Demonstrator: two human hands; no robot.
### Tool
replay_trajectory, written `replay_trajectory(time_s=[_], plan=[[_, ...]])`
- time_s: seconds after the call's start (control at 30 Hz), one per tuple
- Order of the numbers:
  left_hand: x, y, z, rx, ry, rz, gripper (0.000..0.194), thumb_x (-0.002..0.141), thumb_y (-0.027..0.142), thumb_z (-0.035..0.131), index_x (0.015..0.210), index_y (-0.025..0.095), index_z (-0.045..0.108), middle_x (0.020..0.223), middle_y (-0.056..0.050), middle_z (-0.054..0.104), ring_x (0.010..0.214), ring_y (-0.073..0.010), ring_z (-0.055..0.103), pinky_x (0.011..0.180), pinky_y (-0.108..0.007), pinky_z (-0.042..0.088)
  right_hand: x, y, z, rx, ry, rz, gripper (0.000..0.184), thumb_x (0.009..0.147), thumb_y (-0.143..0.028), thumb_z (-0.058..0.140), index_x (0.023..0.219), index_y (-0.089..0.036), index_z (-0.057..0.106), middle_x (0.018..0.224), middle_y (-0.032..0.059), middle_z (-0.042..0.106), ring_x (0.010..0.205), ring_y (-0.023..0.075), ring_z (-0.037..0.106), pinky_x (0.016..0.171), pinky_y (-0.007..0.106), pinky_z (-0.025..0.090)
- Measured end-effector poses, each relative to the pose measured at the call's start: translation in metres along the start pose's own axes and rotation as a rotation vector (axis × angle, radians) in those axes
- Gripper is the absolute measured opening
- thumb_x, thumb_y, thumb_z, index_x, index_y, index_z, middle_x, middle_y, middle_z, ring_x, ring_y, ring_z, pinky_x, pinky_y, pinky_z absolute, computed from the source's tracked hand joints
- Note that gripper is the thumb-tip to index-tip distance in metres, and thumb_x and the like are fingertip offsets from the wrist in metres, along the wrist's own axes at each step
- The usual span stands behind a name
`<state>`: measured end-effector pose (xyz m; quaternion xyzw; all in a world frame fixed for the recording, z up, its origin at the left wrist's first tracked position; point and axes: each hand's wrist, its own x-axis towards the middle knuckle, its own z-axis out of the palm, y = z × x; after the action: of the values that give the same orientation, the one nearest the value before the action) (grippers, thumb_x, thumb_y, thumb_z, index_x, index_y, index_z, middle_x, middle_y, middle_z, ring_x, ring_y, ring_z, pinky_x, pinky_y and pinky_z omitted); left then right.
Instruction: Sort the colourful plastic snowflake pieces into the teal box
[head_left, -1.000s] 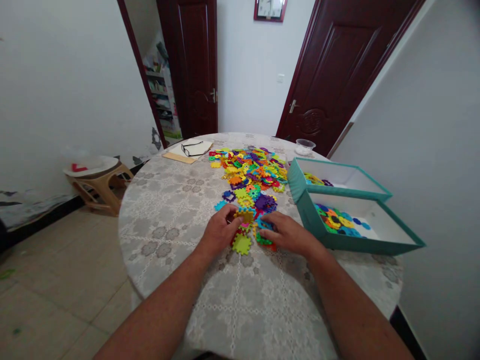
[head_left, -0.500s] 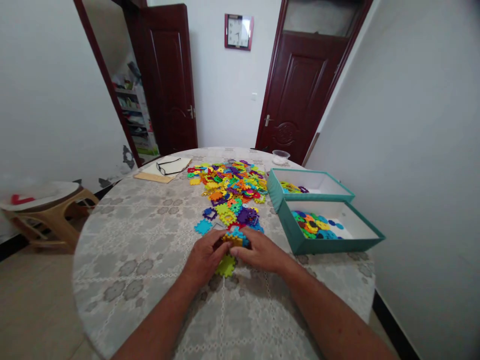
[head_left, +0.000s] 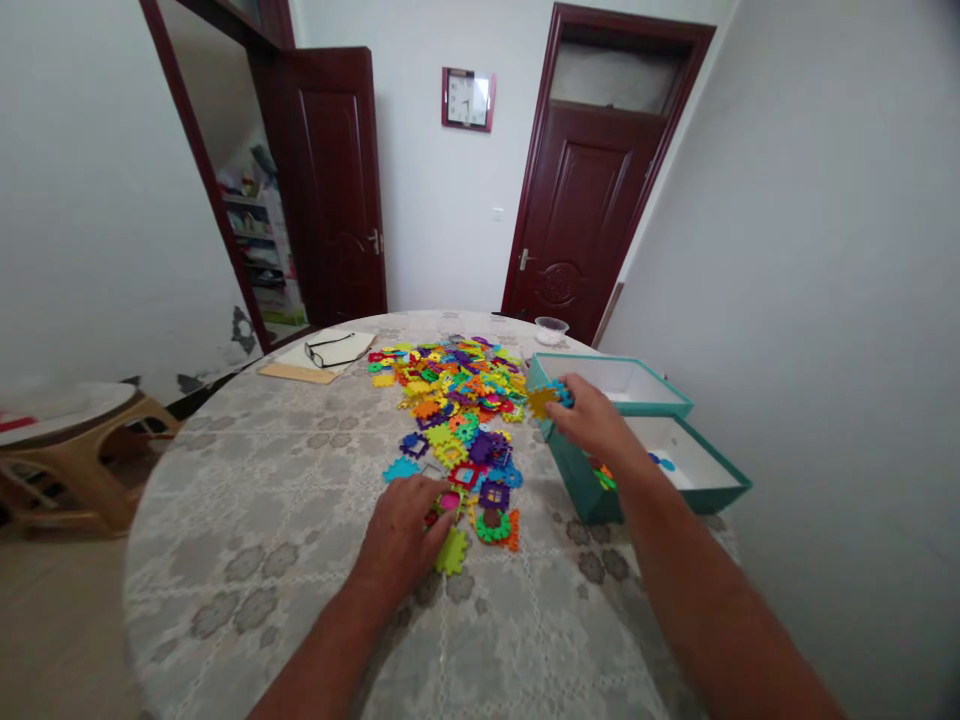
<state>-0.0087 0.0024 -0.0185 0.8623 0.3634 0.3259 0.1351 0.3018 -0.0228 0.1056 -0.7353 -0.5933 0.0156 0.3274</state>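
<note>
A heap of bright interlocking plastic pieces [head_left: 457,385] lies on the round table [head_left: 285,520]. My left hand [head_left: 401,530] rests on the cloth at the near end of the heap, fingers curled, touching a pink piece and a lime green piece [head_left: 451,551]. My right hand [head_left: 592,418] is raised over the edge of the teal boxes, pinching a yellow and a blue piece [head_left: 546,398]. The far teal box [head_left: 634,380] and the near teal box [head_left: 690,470] stand side by side at the right.
Black glasses [head_left: 330,349] lie on a notebook at the table's far left. A small clear bowl [head_left: 551,329] sits beyond the boxes. A wooden stool [head_left: 67,450] stands at the left. Two dark doors and a wall clock are behind.
My right hand left the pieces in front of me and rose to the right over the teal boxes, carrying yellow and blue pieces. My left hand stayed put. The camera tilted up.
</note>
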Motion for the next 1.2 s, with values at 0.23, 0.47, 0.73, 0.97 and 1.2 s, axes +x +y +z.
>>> replay_trajectory(time_s=[0.23,0.47,0.73,0.97,1.2], plan=[[-0.005,-0.003,0.006,0.105,-0.135,-0.037,0.019,0.092,0.026,0.066,0.108,0.025,0.075,0.121,-0.01,0.067,0.112,-0.0283,0.061,0.093,-0.041,0.048,0.062,0.05,-0.019,-0.197,0.296,0.169,0.047,0.088,-0.027,0.06,0.131,-0.01,0.067,0.125,0.0197,0.073,0.115,0.0314,0.067,0.102,0.042,0.049],[-0.003,0.003,0.005,0.127,-0.18,-0.09,0.013,0.093,0.032,0.067,0.099,0.022,0.069,0.114,-0.01,0.067,0.109,-0.0281,0.059,0.092,-0.042,0.045,-0.014,0.0,0.018,0.087,-0.038,-0.154,0.027,0.094,-0.031,0.056,0.11,-0.018,0.074,0.106,0.0088,0.077,0.087,0.0218,0.069,0.085,0.034,0.051],[-0.004,0.001,0.009,0.01,-0.046,-0.124,0.011,0.094,0.032,0.063,0.094,0.02,0.065,0.104,-0.009,0.064,0.102,-0.0261,0.06,0.089,-0.039,0.048,-0.106,-0.051,0.09,0.028,-0.566,-0.411,0.036,0.086,-0.039,0.077,0.115,-0.02,0.068,0.114,0.0087,0.07,0.1,0.0236,0.063,0.084,0.032,0.046],[0.006,0.001,-0.009,-0.345,0.179,-0.466,0.02,0.099,0.036,0.049,0.098,0.021,0.062,0.1,-0.005,0.07,0.09,-0.0212,0.067,0.084,-0.035,0.053,-0.12,-0.067,0.103,-0.236,-0.543,-0.443,0.026,0.097,-0.037,0.062,0.115,-0.02,0.066,0.123,0.012,0.065,0.103,0.0259,0.064,0.082,0.034,0.048],[0.007,-0.003,-0.009,-0.512,0.155,-0.541,0.033,0.104,0.039,0.036,0.094,0.022,0.062,0.088,-0.003,0.071,0.078,-0.0192,0.069,0.068,-0.03,0.051,-0.12,-0.063,0.105,-0.22,-0.517,-0.459,0.039,0.094,-0.05,0.068,0.121,-0.021,0.064,0.132,0.0123,0.063,0.107,0.0276,0.065,0.08,0.034,0.048]])
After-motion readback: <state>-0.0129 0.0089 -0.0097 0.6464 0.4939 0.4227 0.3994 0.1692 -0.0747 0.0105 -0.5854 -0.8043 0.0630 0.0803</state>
